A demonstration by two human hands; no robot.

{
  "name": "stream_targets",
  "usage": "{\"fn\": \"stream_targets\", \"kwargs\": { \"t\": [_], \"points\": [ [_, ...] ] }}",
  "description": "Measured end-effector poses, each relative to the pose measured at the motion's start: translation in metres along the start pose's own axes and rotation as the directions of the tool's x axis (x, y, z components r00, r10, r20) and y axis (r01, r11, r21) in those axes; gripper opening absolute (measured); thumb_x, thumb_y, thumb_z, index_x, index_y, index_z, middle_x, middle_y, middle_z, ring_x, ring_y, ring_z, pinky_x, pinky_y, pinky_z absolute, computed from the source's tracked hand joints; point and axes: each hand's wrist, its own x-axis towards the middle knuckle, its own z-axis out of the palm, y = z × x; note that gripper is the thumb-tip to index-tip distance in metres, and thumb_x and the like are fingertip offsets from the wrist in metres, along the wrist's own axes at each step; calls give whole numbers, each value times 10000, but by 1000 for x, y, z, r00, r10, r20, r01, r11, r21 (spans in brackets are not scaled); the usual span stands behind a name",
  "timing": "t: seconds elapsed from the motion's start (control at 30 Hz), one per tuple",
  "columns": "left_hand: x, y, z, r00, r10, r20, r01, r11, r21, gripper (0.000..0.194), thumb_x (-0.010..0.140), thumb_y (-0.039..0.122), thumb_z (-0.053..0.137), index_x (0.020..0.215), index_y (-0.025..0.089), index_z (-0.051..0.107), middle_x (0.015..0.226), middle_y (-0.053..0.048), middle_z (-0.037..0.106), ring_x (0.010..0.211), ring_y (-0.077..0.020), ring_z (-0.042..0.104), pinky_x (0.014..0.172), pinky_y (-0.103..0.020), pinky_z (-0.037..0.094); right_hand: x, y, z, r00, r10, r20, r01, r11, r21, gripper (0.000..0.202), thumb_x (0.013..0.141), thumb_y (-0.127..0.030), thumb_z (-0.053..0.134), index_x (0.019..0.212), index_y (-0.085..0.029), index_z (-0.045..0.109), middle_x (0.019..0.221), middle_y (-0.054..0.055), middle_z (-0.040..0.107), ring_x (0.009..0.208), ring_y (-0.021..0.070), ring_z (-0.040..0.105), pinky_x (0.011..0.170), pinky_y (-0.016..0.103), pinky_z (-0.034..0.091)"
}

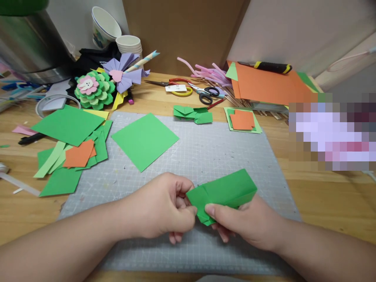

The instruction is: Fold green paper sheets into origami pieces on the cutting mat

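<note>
While grasping folded green paper [223,190] in right hand [251,225], pinching left end with left hand [164,207], could crease it by oversqueezing.

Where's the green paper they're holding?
In the head view, the green paper is right of centre, over the grey mat, in the right hand, with the left hand at its left end.

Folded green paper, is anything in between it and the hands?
No, nothing visible is: the right hand holds the folded green paper, and the left hand is right at its left end.
</note>
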Motion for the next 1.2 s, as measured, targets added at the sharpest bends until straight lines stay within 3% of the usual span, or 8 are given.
{"fn": "stream_targets", "kwargs": {
  "t": [0.13,0.27,0.47,0.73,1.0,1.2],
  "points": [
    [-2,-1,0,998,59,-13,-58,996,73,92,628,119,505,680,176,555,484,80,480,381,-52,377,354,-149,313,0,-3,-3,999,23,38,-21,999,-48,220,756,-265,488,558,-168,485,443,-41,456,385,62,418,383,167,327],
    [-3,0,1,987,158,11,-158,986,57,102,601,74,501,602,173,528,541,57,503,522,-85,473,453,-173,333,0,-6,-5,995,29,91,-28,999,-16,197,739,-247,484,560,-165,477,447,-46,454,383,55,416,379,155,332],
    [-1,0,2,987,160,8,-160,987,-1,119,601,83,516,538,183,505,486,64,491,478,-89,469,461,-192,359,1,-7,-9,991,40,128,-43,999,23,181,735,-264,499,593,-153,504,498,-38,485,385,48,442,368,143,350],
    [-1,3,-8,994,84,-75,-81,996,45,159,625,111,485,529,199,394,397,120,310,323,-31,244,303,-144,179,2,-7,-14,986,104,133,-119,987,111,164,689,-277,554,592,-147,537,487,-38,521,348,42,447,332,129,348],
    [-3,7,-9,995,72,-65,-77,994,-72,151,634,155,499,532,192,394,415,91,393,330,-28,288,300,-127,194,3,-7,-15,989,66,132,-88,982,168,178,698,-268,571,572,-143,557,472,-37,534,326,45,444,324,138,342],
    [-1,4,-12,963,199,-184,-243,935,-259,137,681,174,484,561,188,419,487,68,391,359,-35,211,323,-170,134,4,-7,-15,994,51,96,-79,946,314,240,705,-258,576,499,-140,549,397,-34,511,296,47,413,303,146,282]
  ]
}}
